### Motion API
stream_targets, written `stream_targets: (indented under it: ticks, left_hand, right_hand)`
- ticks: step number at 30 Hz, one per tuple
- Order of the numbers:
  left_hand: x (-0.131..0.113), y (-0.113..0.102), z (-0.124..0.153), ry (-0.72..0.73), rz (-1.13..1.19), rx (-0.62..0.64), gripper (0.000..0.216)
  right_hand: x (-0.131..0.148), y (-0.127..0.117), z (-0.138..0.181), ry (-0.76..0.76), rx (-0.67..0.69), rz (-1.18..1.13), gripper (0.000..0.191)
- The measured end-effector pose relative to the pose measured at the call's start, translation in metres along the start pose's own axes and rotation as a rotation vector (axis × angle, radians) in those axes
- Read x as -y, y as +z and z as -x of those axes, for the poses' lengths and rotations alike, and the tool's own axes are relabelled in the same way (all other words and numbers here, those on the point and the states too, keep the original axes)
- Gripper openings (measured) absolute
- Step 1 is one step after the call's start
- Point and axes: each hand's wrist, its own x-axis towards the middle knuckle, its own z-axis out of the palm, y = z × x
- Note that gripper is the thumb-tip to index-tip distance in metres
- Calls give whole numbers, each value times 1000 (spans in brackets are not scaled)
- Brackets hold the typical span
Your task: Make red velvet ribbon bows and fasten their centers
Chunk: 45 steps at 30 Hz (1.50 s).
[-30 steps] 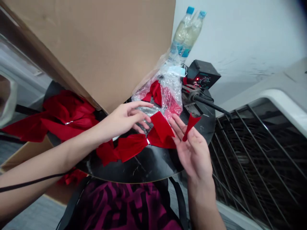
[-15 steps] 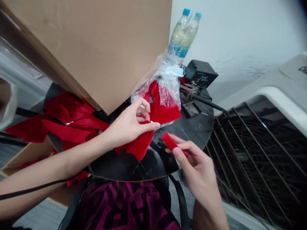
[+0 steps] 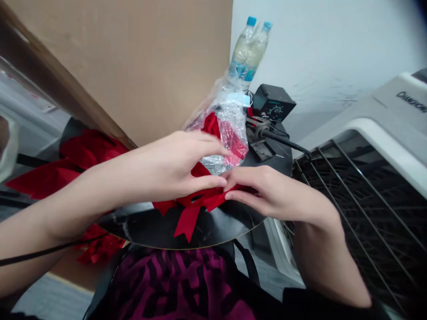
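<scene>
A red velvet-like ribbon bow (image 3: pixel 188 220) lies under both my hands at the near part of the round black table, one notched tail pointing at me. My left hand (image 3: pixel 187 164) reaches over it, thumb on the near side and fingers stretched along the far side, with red cloth between them; the fingers are slightly blurred. Close against the left thumb, my right hand (image 3: pixel 267 191) pinches red ribbon (image 3: pixel 216 202) between thumb and index finger. The middle of the bow is hidden by my hands, so I cannot tell where the narrow strip runs.
More red bows (image 3: pixel 90 151) lie at the table's left, below a big cardboard box (image 3: pixel 150 66). Behind my hands are a plastic bag (image 3: pixel 230 120), two bottles (image 3: pixel 248 51) and a black dial box (image 3: pixel 275 102). A grilled white appliance (image 3: pixel 370 120) stands on the right.
My right hand has moved left with the narrow red strip to meet my left hand at the bow. The left fingers have straightened over the bow, and a notched tail now shows in front.
</scene>
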Motion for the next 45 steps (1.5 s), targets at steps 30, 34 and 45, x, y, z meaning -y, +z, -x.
stream_targets:
  ticks: [30, 34, 45]
  left_hand:
    - [29, 64, 16, -488, 784, -654, 15]
    - [30, 66, 17, -470, 806, -694, 10]
    - [24, 58, 20, -580, 766, -624, 21]
  right_hand:
    - [17, 100, -41, 496, -1082, -641, 10]
    - [13, 104, -45, 481, -1157, -665, 10]
    - [-1, 112, -49, 374, -1239, -931, 16]
